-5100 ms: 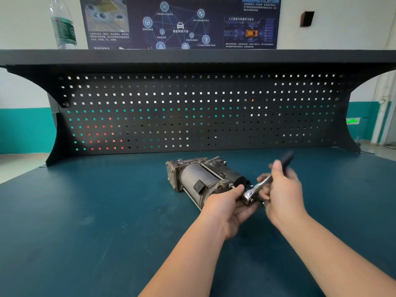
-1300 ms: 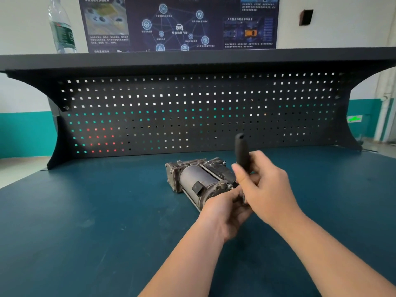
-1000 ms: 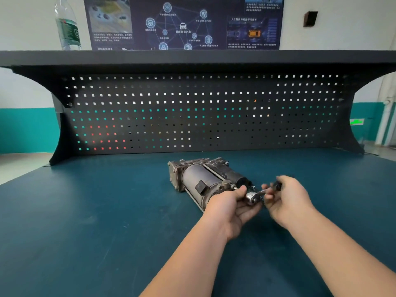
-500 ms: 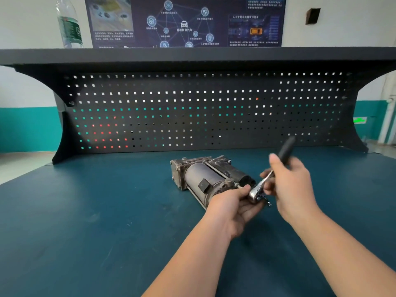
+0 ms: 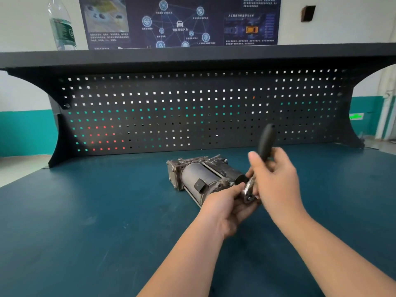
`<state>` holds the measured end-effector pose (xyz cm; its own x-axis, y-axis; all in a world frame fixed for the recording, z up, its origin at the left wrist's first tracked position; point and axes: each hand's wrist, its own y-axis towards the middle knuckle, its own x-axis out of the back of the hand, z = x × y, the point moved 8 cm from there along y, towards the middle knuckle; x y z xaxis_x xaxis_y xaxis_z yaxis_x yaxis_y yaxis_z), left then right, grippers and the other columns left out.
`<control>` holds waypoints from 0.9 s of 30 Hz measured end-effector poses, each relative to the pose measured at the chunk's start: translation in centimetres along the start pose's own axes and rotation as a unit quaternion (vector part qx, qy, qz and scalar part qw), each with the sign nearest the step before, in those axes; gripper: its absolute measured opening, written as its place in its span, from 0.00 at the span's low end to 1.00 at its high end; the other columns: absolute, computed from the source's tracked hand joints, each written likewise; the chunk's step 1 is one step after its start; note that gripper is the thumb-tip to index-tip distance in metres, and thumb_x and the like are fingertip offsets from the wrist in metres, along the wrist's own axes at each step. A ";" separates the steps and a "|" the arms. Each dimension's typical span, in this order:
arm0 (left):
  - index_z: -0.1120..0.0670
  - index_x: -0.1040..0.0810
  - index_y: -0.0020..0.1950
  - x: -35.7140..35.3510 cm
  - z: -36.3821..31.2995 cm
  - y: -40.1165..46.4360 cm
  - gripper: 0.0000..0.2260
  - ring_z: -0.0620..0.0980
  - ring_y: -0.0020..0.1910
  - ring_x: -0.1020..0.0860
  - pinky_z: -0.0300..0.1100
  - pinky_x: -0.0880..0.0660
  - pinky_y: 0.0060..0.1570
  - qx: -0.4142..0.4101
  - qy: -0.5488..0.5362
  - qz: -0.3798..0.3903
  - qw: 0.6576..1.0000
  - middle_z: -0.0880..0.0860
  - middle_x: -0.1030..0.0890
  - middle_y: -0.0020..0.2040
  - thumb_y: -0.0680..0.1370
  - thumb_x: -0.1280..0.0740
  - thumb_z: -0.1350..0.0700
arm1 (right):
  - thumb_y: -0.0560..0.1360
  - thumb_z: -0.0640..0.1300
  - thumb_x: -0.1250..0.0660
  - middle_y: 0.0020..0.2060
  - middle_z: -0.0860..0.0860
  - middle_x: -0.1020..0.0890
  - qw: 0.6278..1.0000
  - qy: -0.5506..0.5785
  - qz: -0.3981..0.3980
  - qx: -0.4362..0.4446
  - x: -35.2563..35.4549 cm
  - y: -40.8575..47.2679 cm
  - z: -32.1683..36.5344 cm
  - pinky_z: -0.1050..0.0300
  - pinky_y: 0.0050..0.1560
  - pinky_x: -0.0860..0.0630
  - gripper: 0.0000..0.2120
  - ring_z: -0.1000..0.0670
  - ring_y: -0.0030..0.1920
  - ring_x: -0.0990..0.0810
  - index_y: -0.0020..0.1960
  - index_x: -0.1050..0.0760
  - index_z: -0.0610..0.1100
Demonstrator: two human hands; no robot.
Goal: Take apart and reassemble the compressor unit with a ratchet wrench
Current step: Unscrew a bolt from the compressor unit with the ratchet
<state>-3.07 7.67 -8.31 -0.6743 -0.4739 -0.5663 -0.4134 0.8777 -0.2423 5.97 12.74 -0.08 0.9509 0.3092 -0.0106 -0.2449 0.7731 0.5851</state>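
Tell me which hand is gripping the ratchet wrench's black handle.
The right hand, raised with the black handle sticking up; the left hand steadies the wrench head instead.

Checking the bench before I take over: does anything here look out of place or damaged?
Nothing stands out. The compressor unit lies flat on the blue benchtop; the left hand steadies its end while the right hand grips the ratchet wrench.

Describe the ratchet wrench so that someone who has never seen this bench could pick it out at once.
On the blue bench, find the grey compressor at the centre. At its near end, the ratchet wrench sits between both hands. Only it has a shiny head and a black handle.
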 end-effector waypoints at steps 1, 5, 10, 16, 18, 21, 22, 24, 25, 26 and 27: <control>0.64 0.23 0.47 -0.1 0.0 0.0 0.05 0.51 0.27 0.19 0.40 0.21 0.27 0.000 -0.003 0.000 1.000 0.58 0.18 0.31 0.77 0.35 0.62 | 0.77 0.47 0.36 0.28 0.47 0.22 0.991 0.088 -0.037 -0.093 0.8 0.5 -1.9 0.64 0.20 0.34 0.07 0.56 0.18 0.30 0.42 0.30 0.47; 0.65 0.23 0.46 -0.2 0.2 0.2 0.07 0.53 0.28 0.18 0.42 0.19 0.30 0.000 0.013 -0.005 1.000 0.60 0.17 0.33 0.77 0.35 0.61 | 0.81 0.41 0.41 0.33 0.43 0.28 0.844 0.353 -0.096 -0.393 0.3 -0.7 -7.9 0.69 0.16 0.40 0.12 0.59 0.14 0.36 0.39 0.35 0.41; 0.62 0.21 0.44 0.0 0.2 0.1 0.07 0.50 0.27 0.18 0.39 0.22 0.26 -0.011 0.030 -0.011 0.999 0.57 0.18 0.31 0.78 0.35 0.59 | 0.76 0.48 0.34 0.31 0.48 0.20 0.999 0.038 0.018 -0.021 0.4 0.7 -0.5 0.59 0.26 0.29 0.05 0.54 0.23 0.27 0.43 0.28 0.50; 0.57 0.21 0.42 0.5 -0.2 0.1 0.07 0.46 0.27 0.20 0.38 0.23 0.26 -0.021 0.046 -0.025 0.998 0.53 0.18 0.31 0.78 0.37 0.61 | 0.74 0.50 0.32 0.32 0.53 0.20 0.980 -0.082 0.130 0.129 -2.6 -1.5 2.2 0.60 0.33 0.27 0.06 0.54 0.30 0.24 0.44 0.29 0.53; 0.61 0.22 0.44 0.3 -0.3 -0.1 0.05 0.49 0.25 0.20 0.39 0.23 0.24 -0.013 0.023 -0.020 0.999 0.56 0.19 0.29 0.77 0.36 0.63 | 0.76 0.47 0.34 0.27 0.49 0.22 0.998 0.028 0.048 0.016 -0.9 -0.1 0.4 0.61 0.24 0.32 0.06 0.55 0.22 0.28 0.40 0.28 0.51; 0.66 0.24 0.49 -0.1 -0.1 -0.1 0.06 0.54 0.29 0.18 0.41 0.20 0.27 -0.008 0.005 -0.015 1.000 0.60 0.18 0.34 0.78 0.36 0.62 | 0.80 0.44 0.38 0.29 0.45 0.26 0.923 0.272 -0.060 -0.265 0.5 0.3 -5.1 0.66 0.16 0.39 0.10 0.58 0.16 0.36 0.40 0.32 0.43; 0.66 0.24 0.51 -0.1 0.0 0.0 0.08 0.54 0.31 0.18 0.42 0.20 0.28 -0.008 0.009 -0.016 1.000 0.61 0.18 0.36 0.78 0.35 0.61 | 0.80 0.44 0.39 0.32 0.44 0.27 0.875 0.334 -0.077 -0.341 0.2 -0.3 -6.6 0.68 0.16 0.39 0.12 0.59 0.15 0.36 0.40 0.33 0.41; 0.66 0.24 0.53 0.0 0.1 0.1 0.09 0.55 0.35 0.19 0.41 0.20 0.30 -0.007 0.018 -0.023 1.000 0.61 0.19 0.39 0.78 0.35 0.61 | 0.81 0.43 0.41 0.34 0.45 0.29 0.830 0.378 -0.097 -0.399 -0.1 -1.1 -7.8 0.69 0.15 0.40 0.13 0.60 0.14 0.37 0.39 0.34 0.40; 0.65 0.24 0.52 0.0 0.2 0.1 0.08 0.54 0.35 0.19 0.41 0.20 0.29 -0.004 0.019 -0.026 0.999 0.61 0.19 0.39 0.78 0.35 0.60 | 0.81 0.44 0.40 0.33 0.44 0.28 0.845 0.365 -0.091 -0.379 -0.1 -0.8 -7.5 0.68 0.15 0.40 0.12 0.59 0.14 0.37 0.40 0.33 0.40; 0.65 0.23 0.50 0.0 0.3 0.1 0.08 0.54 0.34 0.19 0.40 0.20 0.28 -0.001 0.019 -0.027 0.999 0.60 0.18 0.37 0.78 0.35 0.60 | 0.81 0.44 0.40 0.32 0.44 0.27 0.885 0.327 -0.076 -0.324 0.1 -0.3 -6.6 0.68 0.16 0.40 0.11 0.58 0.15 0.37 0.40 0.32 0.41; 0.64 0.23 0.48 0.0 0.3 0.1 0.07 0.53 0.33 0.19 0.40 0.20 0.28 0.001 0.021 -0.025 0.999 0.60 0.18 0.35 0.77 0.34 0.60 | 0.80 0.45 0.39 0.30 0.45 0.25 0.936 0.257 -0.051 -0.237 0.4 0.3 -4.9 0.66 0.17 0.38 0.10 0.57 0.16 0.36 0.41 0.31 0.42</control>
<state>-2.97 7.79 -8.61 -0.6777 -0.5194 -0.5206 -0.4461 0.8532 -0.2704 5.39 15.78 -3.86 0.7877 0.3517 -0.5058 -0.3304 0.9341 0.1350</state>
